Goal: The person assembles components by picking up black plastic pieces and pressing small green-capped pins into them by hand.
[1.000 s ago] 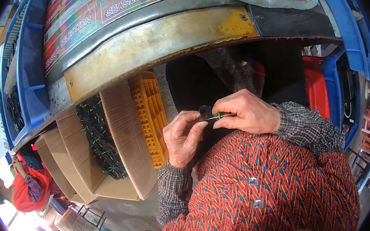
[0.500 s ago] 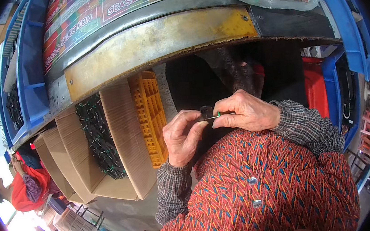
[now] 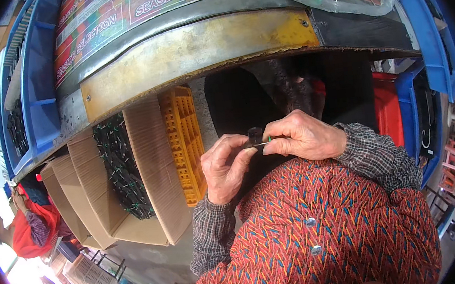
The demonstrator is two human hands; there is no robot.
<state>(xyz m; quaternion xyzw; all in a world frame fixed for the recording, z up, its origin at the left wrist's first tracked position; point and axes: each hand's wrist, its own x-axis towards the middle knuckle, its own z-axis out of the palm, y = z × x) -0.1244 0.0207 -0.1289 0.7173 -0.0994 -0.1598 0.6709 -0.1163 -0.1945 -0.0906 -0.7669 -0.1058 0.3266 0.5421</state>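
Both our hands meet just below the metal-edged bench (image 3: 197, 52), in front of our chest. To do this fitting step well, we judge that we should keep the thin pin (image 3: 263, 143) level and square to the small dark piece (image 3: 255, 135), push slowly, and brace one hand against the other so neither part slips. Our left hand (image 3: 227, 166) is closed in a pinch, thumb and fingertips on the dark piece, which sits between the two hands. Our right hand (image 3: 306, 137) is curled nearly shut, gripping the pin, whose green tip shows just beside the dark piece. To our left stand a cardboard box (image 3: 146, 150) of similar dark parts and a yellow crate (image 3: 183, 140).
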